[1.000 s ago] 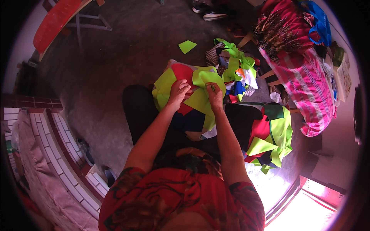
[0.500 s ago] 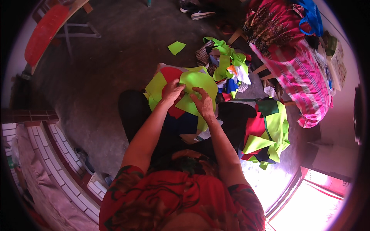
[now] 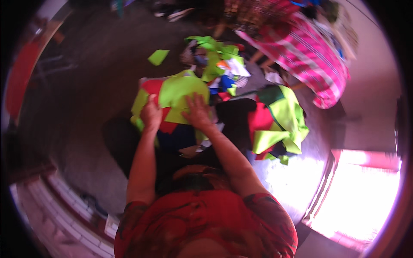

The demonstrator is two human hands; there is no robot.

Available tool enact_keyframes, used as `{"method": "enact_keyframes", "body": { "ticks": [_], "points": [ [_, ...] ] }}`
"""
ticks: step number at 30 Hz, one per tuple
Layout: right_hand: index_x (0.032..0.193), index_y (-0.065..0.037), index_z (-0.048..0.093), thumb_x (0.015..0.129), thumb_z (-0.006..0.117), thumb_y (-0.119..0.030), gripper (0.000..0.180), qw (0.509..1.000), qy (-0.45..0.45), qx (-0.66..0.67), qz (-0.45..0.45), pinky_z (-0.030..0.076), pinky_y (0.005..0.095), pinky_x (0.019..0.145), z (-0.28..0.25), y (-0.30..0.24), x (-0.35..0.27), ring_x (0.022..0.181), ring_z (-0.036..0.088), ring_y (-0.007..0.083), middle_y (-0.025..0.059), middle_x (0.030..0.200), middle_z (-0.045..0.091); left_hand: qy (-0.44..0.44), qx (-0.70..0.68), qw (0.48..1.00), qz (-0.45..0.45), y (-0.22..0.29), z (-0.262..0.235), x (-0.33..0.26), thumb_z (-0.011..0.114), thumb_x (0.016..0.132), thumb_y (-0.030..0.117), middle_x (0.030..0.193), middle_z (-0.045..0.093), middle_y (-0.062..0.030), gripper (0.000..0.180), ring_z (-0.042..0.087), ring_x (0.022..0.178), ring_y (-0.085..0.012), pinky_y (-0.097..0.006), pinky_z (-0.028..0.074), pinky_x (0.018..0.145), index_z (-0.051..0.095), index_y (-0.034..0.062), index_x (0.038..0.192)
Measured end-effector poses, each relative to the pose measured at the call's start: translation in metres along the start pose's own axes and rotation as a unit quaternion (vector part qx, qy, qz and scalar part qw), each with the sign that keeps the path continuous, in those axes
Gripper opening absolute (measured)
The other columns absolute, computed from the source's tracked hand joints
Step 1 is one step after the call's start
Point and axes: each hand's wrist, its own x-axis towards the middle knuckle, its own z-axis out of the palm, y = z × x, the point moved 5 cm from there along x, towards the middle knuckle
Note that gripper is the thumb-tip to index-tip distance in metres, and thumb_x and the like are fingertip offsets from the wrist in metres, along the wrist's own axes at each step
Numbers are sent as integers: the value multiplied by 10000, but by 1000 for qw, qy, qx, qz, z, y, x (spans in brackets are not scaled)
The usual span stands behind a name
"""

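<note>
While the whole shot is pretty blurry, you can still see both hands down on a lime-green fabric piece point(image 3: 178, 92) that sits on the person's lap, on top of red and dark blue cloth. Left hand point(image 3: 151, 115) is at the piece's lower left edge, fingers curled, so it looks like it's pinching the cloth, but honestly I can't tell for sure. Right hand point(image 3: 197, 112) lies flat with fingers spread, pressing on the green rather than gripping it.

Just past the lap there's a scrap pile point(image 3: 215, 60) of green, white, blue and orange bits, too smeared to sort out. A small green scrap point(image 3: 158, 56) lies alone on the floor point(image 3: 94, 86). To the right is another heap of green and red cloth point(image 3: 279, 120), and a pink striped bag point(image 3: 309, 56) whose top is cut off by the frame. Bottom right is blown out by sunlight point(image 3: 361, 193), nothing readable there.
</note>
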Motion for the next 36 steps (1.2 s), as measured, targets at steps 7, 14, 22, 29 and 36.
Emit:
{"method": "enact_keyframes", "body": {
  "ticks": [7, 14, 22, 29, 36],
  "points": [
    [1419, -166, 338, 793, 634, -390, 728, 999, -43, -14, 29, 259, 633, 1014, -18, -12, -6, 1391, 156, 408, 186, 1515, 168, 4, 33, 970, 239, 25, 14, -30, 653, 822, 188, 944, 630, -117, 367, 622, 851, -335, -457, 496, 696, 574, 212, 1180],
    [1328, -137, 467, 800, 644, -313, 584, 990, 69, 55, -107, 335, 508, 1017, -109, -57, -49, 1305, 355, 355, 183, 1430, 343, -53, 89, 967, 234, 21, 28, -32, 624, 849, 228, 1008, 575, -102, 314, 612, 896, -322, -446, 497, 706, 587, 215, 1161],
    [1139, -94, 610, 732, 715, -147, 423, 940, 338, 29, -14, 459, 409, 910, -258, 88, -102, 1075, 561, 329, 154, 1171, 590, -42, 60, 965, 253, 26, 21, -39, 639, 834, 145, 983, 569, -129, 324, 613, 847, -326, -431, 501, 682, 595, 148, 1155],
    [1106, -93, 616, 697, 736, -171, 433, 954, 265, -54, 130, 464, 400, 881, -246, 193, -144, 1048, 572, 323, 121, 1135, 603, -28, 43, 962, 268, 28, 20, -41, 649, 819, 125, 1036, 570, -131, 345, 610, 889, -343, -453, 502, 692, 589, 152, 1158],
    [951, -103, 613, 674, 736, -191, 315, 932, 302, -65, 190, 476, 412, 800, -236, 186, -143, 963, 601, 304, 82, 1022, 628, -40, 39, 966, 253, 21, 19, -40, 650, 809, 144, 1060, 568, -111, 356, 606, 920, -338, -453, 507, 705, 580, 172, 1157]
  ]
}}
